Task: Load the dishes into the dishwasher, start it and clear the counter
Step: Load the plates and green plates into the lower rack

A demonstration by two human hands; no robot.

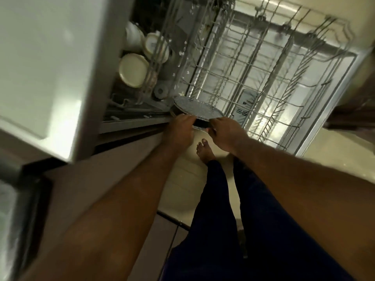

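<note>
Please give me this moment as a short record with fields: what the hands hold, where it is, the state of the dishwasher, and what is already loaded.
held item: round pan, grey speckled face, dark rim
left hand: grips the pan's near edge
right hand: grips the same edge, beside the left
pan position: at the near left corner of the wire rack; whether it rests on it cannot be told
dishwasher: open, wire rack pulled out, showing no dishes
already loaded: white bowls, deeper inside, on the left
</note>
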